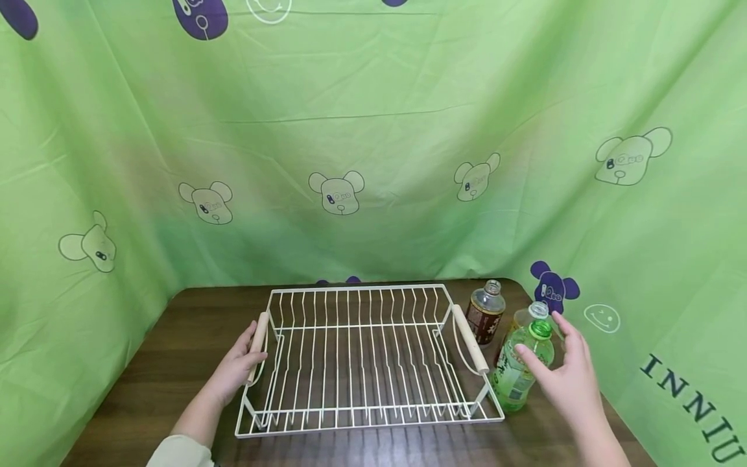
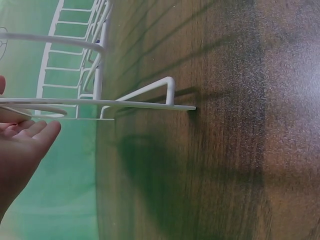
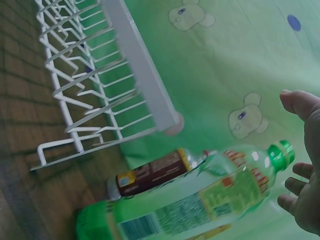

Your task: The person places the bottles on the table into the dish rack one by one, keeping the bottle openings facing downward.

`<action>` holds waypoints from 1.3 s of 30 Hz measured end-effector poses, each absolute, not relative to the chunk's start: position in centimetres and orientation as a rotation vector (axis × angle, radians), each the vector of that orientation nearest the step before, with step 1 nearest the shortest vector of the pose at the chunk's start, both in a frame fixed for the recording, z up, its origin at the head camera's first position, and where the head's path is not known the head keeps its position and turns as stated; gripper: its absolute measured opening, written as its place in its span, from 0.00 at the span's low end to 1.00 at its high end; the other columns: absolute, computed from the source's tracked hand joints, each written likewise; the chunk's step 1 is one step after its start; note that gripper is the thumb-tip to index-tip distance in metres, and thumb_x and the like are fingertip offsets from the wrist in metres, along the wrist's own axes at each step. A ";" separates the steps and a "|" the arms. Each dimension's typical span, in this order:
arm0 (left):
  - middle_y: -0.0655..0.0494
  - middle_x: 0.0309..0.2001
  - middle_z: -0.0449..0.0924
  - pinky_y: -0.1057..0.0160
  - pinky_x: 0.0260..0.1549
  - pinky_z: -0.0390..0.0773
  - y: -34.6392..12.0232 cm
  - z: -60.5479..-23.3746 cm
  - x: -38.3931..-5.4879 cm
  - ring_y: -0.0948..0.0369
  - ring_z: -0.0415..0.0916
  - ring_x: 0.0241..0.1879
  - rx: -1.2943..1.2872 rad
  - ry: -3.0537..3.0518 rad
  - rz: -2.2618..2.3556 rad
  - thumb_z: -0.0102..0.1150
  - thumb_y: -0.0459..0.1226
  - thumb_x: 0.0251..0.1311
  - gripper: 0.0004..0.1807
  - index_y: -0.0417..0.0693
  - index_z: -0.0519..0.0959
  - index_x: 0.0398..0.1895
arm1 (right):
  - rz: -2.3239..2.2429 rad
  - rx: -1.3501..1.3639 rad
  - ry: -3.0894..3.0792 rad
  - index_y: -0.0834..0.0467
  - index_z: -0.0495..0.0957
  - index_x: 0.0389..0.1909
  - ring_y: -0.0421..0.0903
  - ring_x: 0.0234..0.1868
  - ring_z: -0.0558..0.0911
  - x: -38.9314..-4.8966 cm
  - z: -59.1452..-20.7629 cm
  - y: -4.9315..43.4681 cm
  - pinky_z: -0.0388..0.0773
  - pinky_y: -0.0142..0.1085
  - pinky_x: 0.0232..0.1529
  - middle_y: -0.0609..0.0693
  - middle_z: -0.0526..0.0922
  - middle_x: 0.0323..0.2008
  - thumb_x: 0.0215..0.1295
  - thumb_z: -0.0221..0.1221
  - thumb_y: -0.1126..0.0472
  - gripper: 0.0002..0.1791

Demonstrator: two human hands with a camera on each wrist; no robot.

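A white wire dish rack [image 1: 362, 363] with two wooden handles stands on the table. My left hand [image 1: 236, 364] is at the rack's left handle [image 1: 259, 347], with the thumb on the inner side and the fingers on the outer side. In the left wrist view that hand [image 2: 22, 155] shows at the edge, beside the rack's wire. My right hand [image 1: 569, 376] is spread beside a green plastic bottle [image 1: 519, 370], thumb and fingers apart. The right wrist view shows a gap between this hand [image 3: 305, 170] and the capless neck of the bottle [image 3: 195, 200].
Behind the green bottle stands a clear bottle [image 1: 538, 310], mostly hidden. A bottle with a brown label [image 1: 484, 318] is near the rack's right handle [image 1: 469, 340]. Green printed cloth [image 1: 397, 246] hangs around the brown wooden table [image 1: 192, 324].
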State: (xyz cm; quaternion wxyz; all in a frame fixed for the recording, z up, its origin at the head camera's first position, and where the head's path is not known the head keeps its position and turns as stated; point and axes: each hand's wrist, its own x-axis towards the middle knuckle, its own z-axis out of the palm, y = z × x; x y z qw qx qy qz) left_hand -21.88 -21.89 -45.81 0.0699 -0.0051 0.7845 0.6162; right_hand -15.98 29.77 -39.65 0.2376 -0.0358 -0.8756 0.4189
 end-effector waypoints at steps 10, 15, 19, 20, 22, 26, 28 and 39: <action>0.33 0.77 0.39 0.61 0.46 0.70 -22.0 -46.3 -22.2 0.43 0.54 0.68 -0.020 2.350 1.856 0.47 0.29 0.64 0.44 0.41 0.35 0.78 | 1.236 -0.191 -2.375 0.62 0.43 0.77 0.71 0.70 0.59 -15.7 -42.4 30.2 0.50 0.32 0.75 0.72 0.54 0.72 0.59 0.67 0.58 0.53; 0.33 0.77 0.38 0.66 0.53 0.65 -22.2 -46.3 -22.3 0.44 0.50 0.70 -0.006 2.372 1.846 0.46 0.28 0.64 0.44 0.39 0.36 0.78 | 1.303 -0.230 -2.357 0.62 0.43 0.76 0.70 0.69 0.59 -15.9 -43.3 30.2 0.51 0.22 0.70 0.72 0.55 0.72 0.58 0.68 0.60 0.54; 0.32 0.77 0.38 0.65 0.55 0.63 -22.2 -46.3 -22.3 0.43 0.49 0.71 -0.011 2.378 1.838 0.46 0.28 0.64 0.43 0.38 0.36 0.78 | 1.293 -0.257 -2.368 0.60 0.43 0.76 0.57 0.63 0.67 -16.3 -44.0 30.2 0.56 0.10 0.53 0.70 0.60 0.70 0.56 0.70 0.60 0.55; 0.32 0.77 0.38 0.63 0.55 0.63 -22.2 -46.3 -22.3 0.43 0.49 0.71 -0.011 2.380 1.836 0.46 0.29 0.65 0.43 0.39 0.36 0.78 | 1.288 -0.262 -2.371 0.60 0.43 0.76 0.50 0.59 0.69 -16.4 -44.2 30.2 0.57 0.09 0.49 0.70 0.61 0.69 0.56 0.70 0.60 0.55; 0.32 0.77 0.39 0.63 0.56 0.63 -22.2 -46.3 -22.3 0.44 0.50 0.71 -0.013 2.386 1.830 0.46 0.29 0.65 0.43 0.39 0.36 0.78 | 1.278 -0.274 -2.371 0.60 0.44 0.76 0.36 0.52 0.69 -16.5 -44.5 30.2 0.58 0.10 0.46 0.70 0.64 0.67 0.55 0.70 0.59 0.55; 0.32 0.77 0.40 0.64 0.55 0.64 -22.2 -46.2 -22.2 0.44 0.51 0.71 -0.010 2.391 1.825 0.46 0.29 0.65 0.43 0.39 0.36 0.78 | 1.288 -0.286 -2.367 0.61 0.44 0.76 0.20 0.42 0.63 -16.7 -45.0 30.3 0.59 0.11 0.43 0.70 0.66 0.63 0.55 0.70 0.60 0.55; 0.32 0.77 0.39 0.66 0.54 0.64 -22.2 -46.1 -22.2 0.44 0.50 0.71 -0.007 2.391 1.826 0.46 0.29 0.65 0.43 0.39 0.36 0.78 | 1.292 -0.288 -2.365 0.61 0.44 0.76 0.19 0.41 0.63 -16.8 -45.2 30.3 0.61 0.11 0.43 0.70 0.66 0.63 0.55 0.70 0.60 0.55; 0.31 0.77 0.37 0.69 0.56 0.62 -21.9 -45.8 -22.2 0.43 0.47 0.73 0.011 2.374 1.829 0.45 0.29 0.65 0.43 0.39 0.35 0.78 | 1.288 -0.305 -2.352 0.63 0.46 0.74 0.19 0.37 0.65 -17.3 -45.7 30.6 0.64 0.11 0.39 0.69 0.67 0.61 0.54 0.71 0.62 0.54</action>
